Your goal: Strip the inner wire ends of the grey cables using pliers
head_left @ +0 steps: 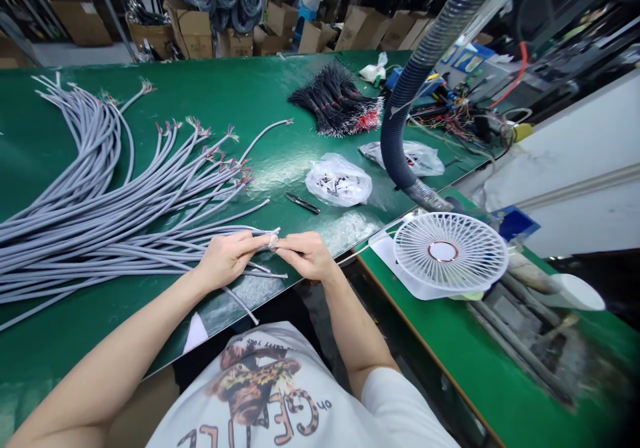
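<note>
Left hand [227, 258] and right hand [307, 253] pinch a slim grey cable [273, 239] at its frayed end.
They meet near the front edge of a glossy green bench [200, 91].

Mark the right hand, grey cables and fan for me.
Right hand [309, 255]: head view, back of the hand.
Grey cables [120, 220]: head view, middle of the bundle.
Fan [443, 251]: head view, grille's centre disc.

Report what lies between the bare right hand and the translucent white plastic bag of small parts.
In the head view, a slim black tool lies on the green tabletop between the right hand and the bag.
</note>
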Available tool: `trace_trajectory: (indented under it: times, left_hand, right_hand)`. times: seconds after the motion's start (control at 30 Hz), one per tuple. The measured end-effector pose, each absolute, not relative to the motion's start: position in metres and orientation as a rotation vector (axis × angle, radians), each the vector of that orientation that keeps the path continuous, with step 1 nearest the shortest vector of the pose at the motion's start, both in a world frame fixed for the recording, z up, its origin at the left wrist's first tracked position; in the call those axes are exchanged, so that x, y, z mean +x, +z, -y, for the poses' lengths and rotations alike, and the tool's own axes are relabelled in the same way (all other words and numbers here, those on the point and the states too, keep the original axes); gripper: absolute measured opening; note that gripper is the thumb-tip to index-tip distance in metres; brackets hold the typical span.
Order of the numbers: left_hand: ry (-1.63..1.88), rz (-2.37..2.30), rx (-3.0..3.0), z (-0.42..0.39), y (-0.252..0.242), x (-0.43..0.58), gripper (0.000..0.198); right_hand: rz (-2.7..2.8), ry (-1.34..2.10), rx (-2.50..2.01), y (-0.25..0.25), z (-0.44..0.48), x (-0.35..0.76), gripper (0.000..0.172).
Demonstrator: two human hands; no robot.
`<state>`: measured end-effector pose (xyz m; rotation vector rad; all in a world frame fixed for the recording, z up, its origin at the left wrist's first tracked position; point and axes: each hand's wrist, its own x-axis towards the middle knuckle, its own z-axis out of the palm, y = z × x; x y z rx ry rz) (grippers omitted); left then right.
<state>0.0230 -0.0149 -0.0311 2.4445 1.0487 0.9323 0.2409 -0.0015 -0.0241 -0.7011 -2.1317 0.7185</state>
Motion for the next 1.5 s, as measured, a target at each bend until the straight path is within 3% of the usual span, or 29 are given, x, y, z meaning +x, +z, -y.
trace_trajectory:
  times: [0.17,0.37,0.5,0.6,0.8,0.9,1.0,1.27,1.5]
  left_hand:
    - [0.899,-1.058,2.366,0.014,-0.029,0.024,0.036]
    - [0.759,-1.215,2.249,0.009,-0.032,0.027,0.045]
    - [0.823,-1.282,2.175,0.010,-0.030,0.028,0.049]
    - [0.944,-1.301,2.110,0.014,-0.027,0.029,0.050]
    - [1.111,-1.297,2.091,0.018,-0.025,0.030,0.051]
    - [1.152,-1.280,2.100,0.018,-0.027,0.028,0.051]
    - [1.174,-1.248,2.068,0.018,-0.027,0.029,0.054]
    - [1.266,-1.111,1.846,0.018,-0.025,0.031,0.061]
    - [1.249,-1.062,1.841,0.021,-0.020,0.028,0.060]
  right_hand:
    - [2.074,0.656,-0.720,-0.017,0.010,0.235,0.023]
    - [2.146,0.786,-0.366,0.007,0.030,0.221,0.020]
    - [1.930,0.829,-0.861,0.003,0.027,0.219,0.018]
    - [1.545,0.869,-1.202,-0.008,0.019,0.217,0.028]
    - [1.553,0.924,-1.306,-0.013,0.009,0.197,0.042]
    - [1.551,0.961,-1.256,-0.013,0.006,0.184,0.034]
    - [1.461,1.075,-1.103,-0.014,0.003,0.177,0.027]
    - [1.029,1.649,-0.892,-0.020,-0.003,0.177,0.031]
    - [1.292,1.338,-1.002,-0.033,-0.022,0.176,0.022]
